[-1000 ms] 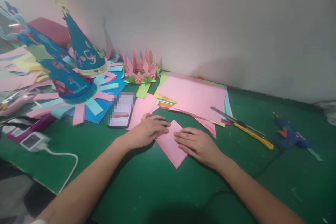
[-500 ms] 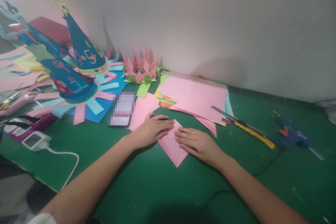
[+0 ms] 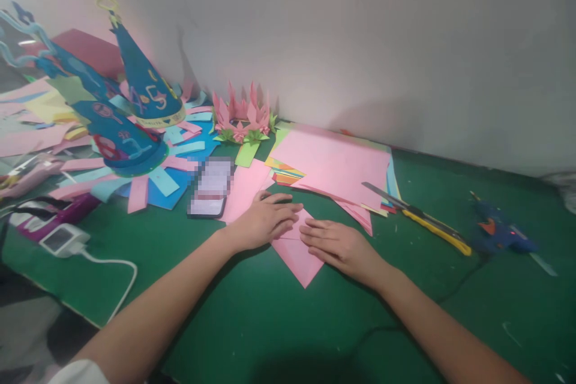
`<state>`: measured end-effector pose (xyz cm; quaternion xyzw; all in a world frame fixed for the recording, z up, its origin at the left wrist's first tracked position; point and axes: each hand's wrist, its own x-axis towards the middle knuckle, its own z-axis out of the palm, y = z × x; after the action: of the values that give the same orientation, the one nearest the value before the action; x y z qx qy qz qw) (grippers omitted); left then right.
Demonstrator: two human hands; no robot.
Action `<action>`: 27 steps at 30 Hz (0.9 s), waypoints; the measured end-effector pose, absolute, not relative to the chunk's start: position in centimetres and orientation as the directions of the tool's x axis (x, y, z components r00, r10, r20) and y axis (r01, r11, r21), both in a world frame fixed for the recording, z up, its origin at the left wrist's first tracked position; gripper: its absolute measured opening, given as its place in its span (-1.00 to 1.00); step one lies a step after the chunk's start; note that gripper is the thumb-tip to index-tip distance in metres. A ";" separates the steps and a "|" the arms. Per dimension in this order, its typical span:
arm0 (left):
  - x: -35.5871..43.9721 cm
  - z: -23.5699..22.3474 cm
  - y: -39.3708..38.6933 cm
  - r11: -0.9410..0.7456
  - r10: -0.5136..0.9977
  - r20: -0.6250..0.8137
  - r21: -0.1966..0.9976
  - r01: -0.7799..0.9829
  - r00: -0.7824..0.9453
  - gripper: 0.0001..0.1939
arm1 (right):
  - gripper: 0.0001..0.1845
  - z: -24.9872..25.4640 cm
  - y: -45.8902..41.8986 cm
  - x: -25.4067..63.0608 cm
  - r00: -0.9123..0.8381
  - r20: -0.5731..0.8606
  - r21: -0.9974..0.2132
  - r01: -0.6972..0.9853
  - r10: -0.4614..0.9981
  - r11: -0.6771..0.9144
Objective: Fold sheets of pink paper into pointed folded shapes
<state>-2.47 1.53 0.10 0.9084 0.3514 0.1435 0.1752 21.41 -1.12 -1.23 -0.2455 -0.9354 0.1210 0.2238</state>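
Observation:
A folded pink paper (image 3: 299, 258) lies flat on the green table (image 3: 252, 318), one corner pointing toward me. My left hand (image 3: 267, 220) rests on its upper left part with the fingers stretched out. On its right side lies my right hand (image 3: 337, 246), palm down, fingers extended and pressing on the sheet. A crease runs across the paper between the hands. The fingers cover its left and right corners. Just beyond my left hand are another piece of pink paper (image 3: 245, 186) and a phone (image 3: 210, 187).
At the back stand a pink paper crown (image 3: 242, 117) and blue cone hats (image 3: 146, 81). A stack of coloured paper (image 3: 333, 159) lies beyond my hands. To the right are a yellow utility knife (image 3: 436, 231), its blade out, and a blue glue gun (image 3: 501, 231). A white charger (image 3: 63, 240) with cable sits left.
My left hand has slid slightly to the right along the upper part of the folded paper. My right hand stays nearly still on it.

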 end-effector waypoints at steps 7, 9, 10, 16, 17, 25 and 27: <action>-2.3 0.5 1.0 -0.683 0.696 0.131 0.424 0.595 0.706 -0.79 | -0.66 -1.2 -1.1 21.4 -0.694 0.383 -0.367 0.492 0.610 0.790; -2.2 0.6 1.0 -0.678 0.700 0.131 0.430 0.596 0.702 -0.76 | -0.63 -1.0 -1.2 21.3 -0.627 0.415 -0.360 0.552 0.659 0.752; -2.1 0.6 0.9 -0.672 0.705 0.130 0.434 0.600 0.697 -0.75 | -0.63 -1.0 -1.2 21.3 -0.600 0.422 -0.363 0.575 0.680 0.733; -1.7 0.5 0.5 -0.577 0.806 0.172 0.445 0.685 0.567 -0.77 | -0.75 -1.0 -1.4 21.2 -0.431 0.432 -0.476 0.637 0.792 0.606; -1.6 0.5 0.4 -0.567 0.817 0.191 0.442 0.695 0.544 -0.75 | -0.75 -1.2 -1.3 21.2 -0.393 0.434 -0.508 0.637 0.811 0.580; -0.9 0.5 -0.6 -0.659 0.742 0.213 0.405 0.634 0.635 -0.64 | -0.73 -1.5 -0.7 21.2 -0.258 0.393 -0.581 0.674 0.883 0.456; -0.7 0.6 -0.7 -0.666 0.737 0.202 0.380 0.642 0.645 -0.64 | -0.74 -1.3 -0.6 21.1 -0.259 0.407 -0.557 0.689 0.876 0.463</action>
<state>-0.69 -0.74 0.61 0.8962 0.3847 0.1722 0.1382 21.12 -0.61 -1.34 -0.5006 -0.7819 0.1347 0.3463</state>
